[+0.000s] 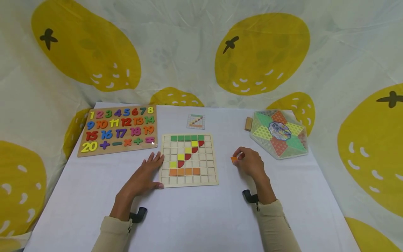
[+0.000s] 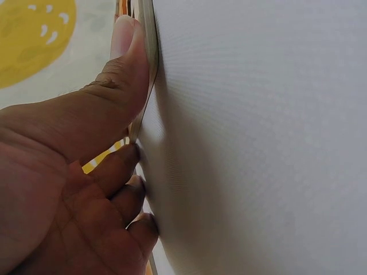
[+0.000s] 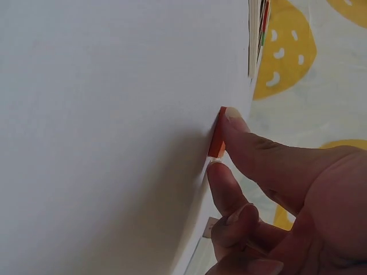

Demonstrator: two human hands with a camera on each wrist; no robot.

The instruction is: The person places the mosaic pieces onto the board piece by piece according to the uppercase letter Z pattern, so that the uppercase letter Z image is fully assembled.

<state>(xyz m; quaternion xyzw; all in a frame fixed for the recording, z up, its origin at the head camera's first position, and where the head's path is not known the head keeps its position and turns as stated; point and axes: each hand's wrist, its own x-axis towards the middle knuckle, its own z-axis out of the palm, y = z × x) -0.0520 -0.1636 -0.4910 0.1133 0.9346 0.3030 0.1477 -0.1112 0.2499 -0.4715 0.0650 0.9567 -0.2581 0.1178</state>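
A light wooden grid board (image 1: 207, 150) lies flat in the middle of the white table. On it are a row of green square tiles (image 1: 187, 138), a diagonal of yellow squares (image 1: 181, 157) paired with red rounded tiles (image 1: 188, 157), and a row of orange tiles (image 1: 184, 172). My left hand (image 1: 143, 176) rests at the board's left edge, fingers spread, thumb (image 2: 129, 51) touching the near corner. To the right of the board, my right hand (image 1: 251, 163) pinches an orange tile (image 3: 218, 137) between thumb and finger, at or just above the tabletop.
A small pattern card (image 1: 196, 121) lies beyond the board. At the back left is a number puzzle board (image 1: 116, 149); at the back right, a hexagonal star-patterned game board (image 1: 278, 134) with a small wooden block (image 1: 248, 124) beside it. A fruit-print curtain (image 1: 182, 42) surrounds the table.
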